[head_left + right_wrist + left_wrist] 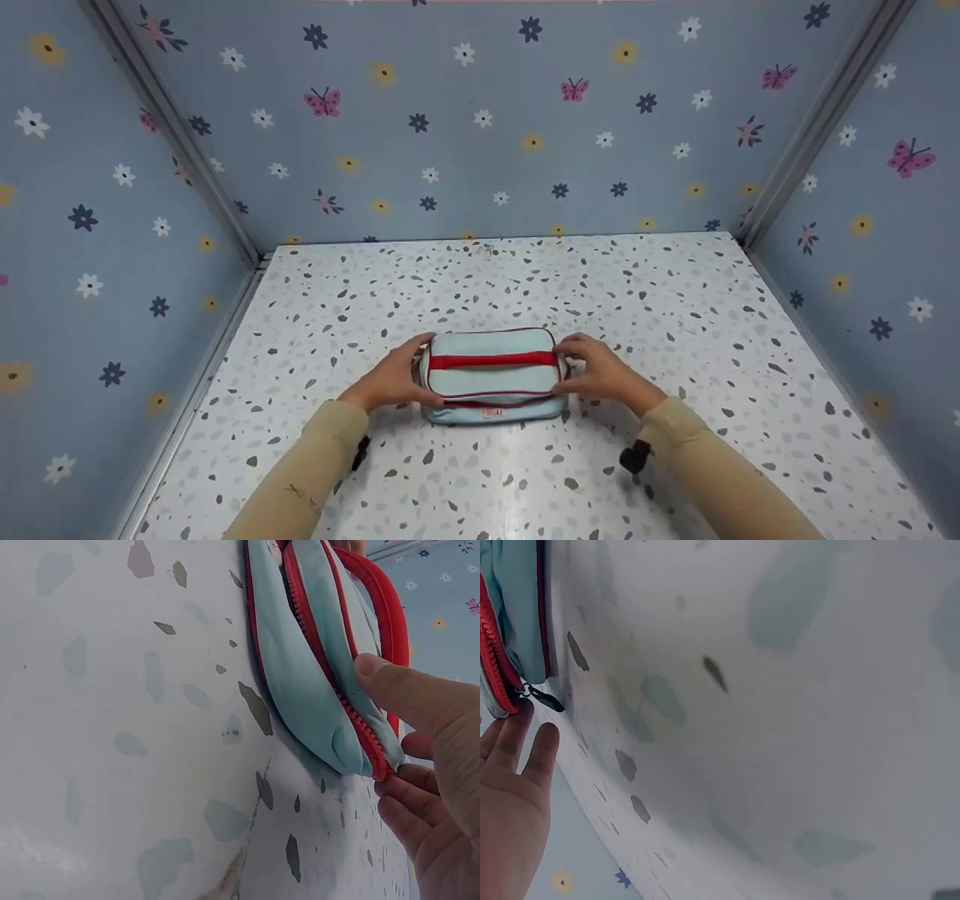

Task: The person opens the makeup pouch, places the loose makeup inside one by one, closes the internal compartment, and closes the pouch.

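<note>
A light blue zip bag [491, 381] with dark red piping sits on the speckled table, its front label facing me. Across its lid runs a red handle [493, 361]. My left hand [396, 377] grips the bag's left end, thumb at the front corner and fingers toward the back. In the left wrist view, those fingers are right by a dark zipper pull [546, 699] at the end of the red zip. My right hand [598, 369] holds the right end of the lid. Its thumb [390, 686] presses the lid edge, with fingers below, beside the red zip teeth [352, 712].
The white speckled tabletop [495, 285] spreads around the bag. Blue panels with flowers and butterflies [480, 120] stand at the back and on both sides, with metal posts [817, 120] at the corners.
</note>
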`<action>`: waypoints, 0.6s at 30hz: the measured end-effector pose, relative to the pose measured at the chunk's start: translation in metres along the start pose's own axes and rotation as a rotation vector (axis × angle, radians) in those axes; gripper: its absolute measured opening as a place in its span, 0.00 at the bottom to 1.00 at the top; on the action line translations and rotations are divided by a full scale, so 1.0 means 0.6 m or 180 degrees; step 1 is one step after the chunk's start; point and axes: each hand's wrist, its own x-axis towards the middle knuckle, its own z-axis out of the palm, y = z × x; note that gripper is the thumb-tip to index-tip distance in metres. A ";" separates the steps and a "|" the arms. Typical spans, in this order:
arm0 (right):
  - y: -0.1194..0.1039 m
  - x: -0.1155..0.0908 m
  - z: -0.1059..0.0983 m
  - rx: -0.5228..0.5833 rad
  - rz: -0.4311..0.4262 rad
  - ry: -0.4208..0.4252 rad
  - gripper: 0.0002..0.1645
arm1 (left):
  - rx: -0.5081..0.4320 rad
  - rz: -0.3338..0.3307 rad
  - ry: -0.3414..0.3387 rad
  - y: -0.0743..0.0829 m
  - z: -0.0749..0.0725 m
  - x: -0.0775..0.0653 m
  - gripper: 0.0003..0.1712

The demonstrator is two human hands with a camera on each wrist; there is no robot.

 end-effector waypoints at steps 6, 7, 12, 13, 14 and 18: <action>-0.002 0.006 -0.010 -0.0045 0.0207 -0.0077 0.40 | 0.0068 -0.0112 -0.0029 0.003 0.000 0.007 0.75; -0.004 0.007 -0.012 -0.0075 0.0214 -0.0096 0.40 | 0.0083 -0.0128 -0.0040 0.004 0.000 0.008 0.76; -0.015 0.009 -0.016 -0.0237 0.0178 -0.0114 0.44 | 0.0066 -0.0212 -0.0097 0.011 -0.003 0.011 0.75; -0.018 0.009 -0.016 -0.0267 0.0149 -0.0095 0.44 | 0.0036 -0.0234 -0.0108 0.012 -0.003 0.011 0.74; -0.022 0.009 -0.014 -0.0294 0.0122 -0.0071 0.45 | -0.0016 -0.0259 -0.0118 0.014 -0.002 0.010 0.72; -0.039 0.014 -0.003 -0.0457 -0.0050 0.0010 0.48 | -0.0217 -0.0358 -0.0096 0.017 0.000 0.013 0.59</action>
